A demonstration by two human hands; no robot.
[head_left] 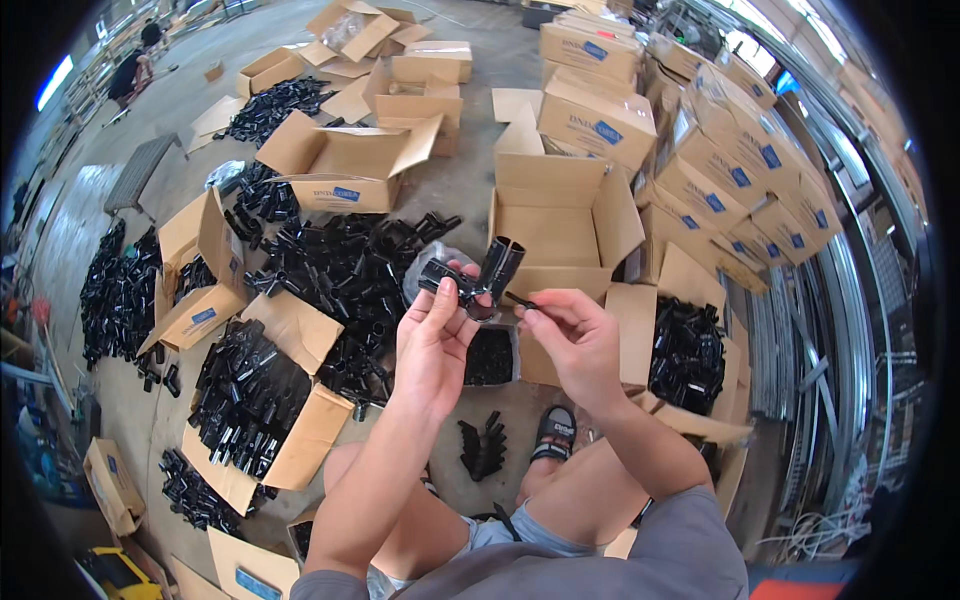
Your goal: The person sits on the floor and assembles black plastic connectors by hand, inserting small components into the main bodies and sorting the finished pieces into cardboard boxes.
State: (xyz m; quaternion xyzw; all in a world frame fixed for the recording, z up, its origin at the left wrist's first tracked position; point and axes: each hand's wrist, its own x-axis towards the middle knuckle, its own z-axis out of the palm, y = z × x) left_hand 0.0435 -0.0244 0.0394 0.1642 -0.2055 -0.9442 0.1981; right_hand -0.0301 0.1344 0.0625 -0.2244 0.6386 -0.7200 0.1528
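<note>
My left hand (432,345) is raised in front of me, its thumb and fingers closed around a glossy black pipe joint (503,262). One half-tube end of the joint points up, and another part lies across the fingers. Just to the right, my right hand (580,345) pinches a small, thin dark piece that looks like a bolt (519,300). Its tip is close to the joint, but I cannot tell whether they touch. Below the hands sits a small box (517,362) of tiny black parts, partly hidden by the left hand.
Black joints lie in a large pile (340,265) on the floor at left. An open carton (548,180) stands ahead, and another carton (690,350) of joints is at right. Stacked cartons (735,150) and metal profiles (790,340) line the right. A few joints (482,446) lie between my feet.
</note>
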